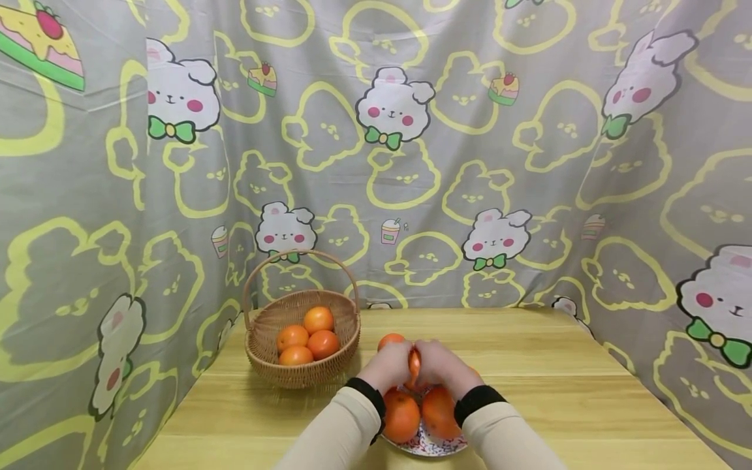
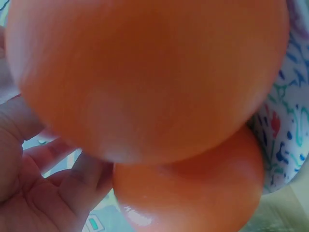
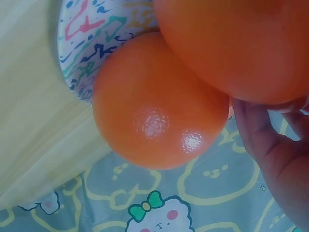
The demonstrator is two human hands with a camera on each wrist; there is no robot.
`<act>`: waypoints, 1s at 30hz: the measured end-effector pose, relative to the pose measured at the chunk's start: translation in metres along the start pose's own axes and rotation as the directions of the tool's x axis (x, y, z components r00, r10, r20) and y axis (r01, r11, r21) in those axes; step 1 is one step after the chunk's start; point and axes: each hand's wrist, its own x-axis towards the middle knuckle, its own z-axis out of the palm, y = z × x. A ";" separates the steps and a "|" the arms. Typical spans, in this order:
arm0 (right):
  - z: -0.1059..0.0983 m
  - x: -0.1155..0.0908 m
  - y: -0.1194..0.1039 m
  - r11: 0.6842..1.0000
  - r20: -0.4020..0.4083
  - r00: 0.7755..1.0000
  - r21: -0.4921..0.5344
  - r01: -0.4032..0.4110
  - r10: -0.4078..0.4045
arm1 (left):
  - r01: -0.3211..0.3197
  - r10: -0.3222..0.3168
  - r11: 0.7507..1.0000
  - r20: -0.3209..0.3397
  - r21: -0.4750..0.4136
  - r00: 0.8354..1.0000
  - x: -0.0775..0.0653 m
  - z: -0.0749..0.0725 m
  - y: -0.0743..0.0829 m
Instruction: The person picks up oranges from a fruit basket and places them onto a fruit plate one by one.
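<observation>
Both hands meet over a patterned plate (image 1: 427, 446) of oranges. Between my left hand (image 1: 389, 364) and my right hand (image 1: 442, 365), a narrow strip of an orange (image 1: 414, 367) shows; the hands hold it from either side. Most of it and the fingertips are hidden. Two oranges, a left one (image 1: 401, 418) and a right one (image 1: 439, 411), sit at the plate's near side. Another orange (image 1: 390, 339) peeks out beyond the left hand. In the wrist views, large oranges close to the camera cover much of the left fingers (image 2: 84, 179) and right fingers (image 3: 256, 125).
A wicker basket (image 1: 294, 375) with a tall handle stands on the wooden table (image 1: 546, 405) to the left, with several oranges (image 1: 319, 320) inside. Patterned grey cloth (image 1: 399, 183) hangs behind the table and along both sides.
</observation>
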 end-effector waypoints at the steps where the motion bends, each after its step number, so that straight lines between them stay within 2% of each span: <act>1: 0.000 0.000 0.000 1.000 0.001 1.000 -0.005 -0.004 0.004 | -0.002 0.002 1.000 -0.001 0.017 1.000 -0.001 0.001 0.001; 8: 0.003 -0.001 0.001 0.999 0.022 0.999 0.019 -0.038 0.038 | 0.024 -0.025 0.999 0.034 0.033 0.999 -0.003 0.008 0.005; 12: 0.002 -0.001 0.002 0.999 0.031 0.998 0.013 -0.047 0.047 | 0.033 -0.034 0.999 0.028 0.021 0.999 -0.003 0.010 0.004; 17: 0.000 -0.002 0.002 0.998 0.026 0.998 -0.001 -0.056 0.056 | 0.015 -0.015 1.000 0.017 -0.008 1.000 -0.003 0.009 0.003; 20: -0.002 -0.003 0.001 0.999 0.005 0.999 -0.005 -0.050 0.050 | 0.001 -0.001 1.000 -0.001 -0.031 1.000 -0.004 0.007 0.002; 23: -0.005 -0.003 0.000 0.995 0.016 0.996 0.053 -0.085 0.085 | 0.002 -0.003 0.997 -0.021 -0.078 1.000 -0.007 0.002 0.001; 30: -0.018 -0.004 -0.005 0.982 0.014 0.994 0.154 -0.108 0.107 | 0.052 -0.049 0.980 0.018 -0.192 0.999 -0.004 -0.010 -0.007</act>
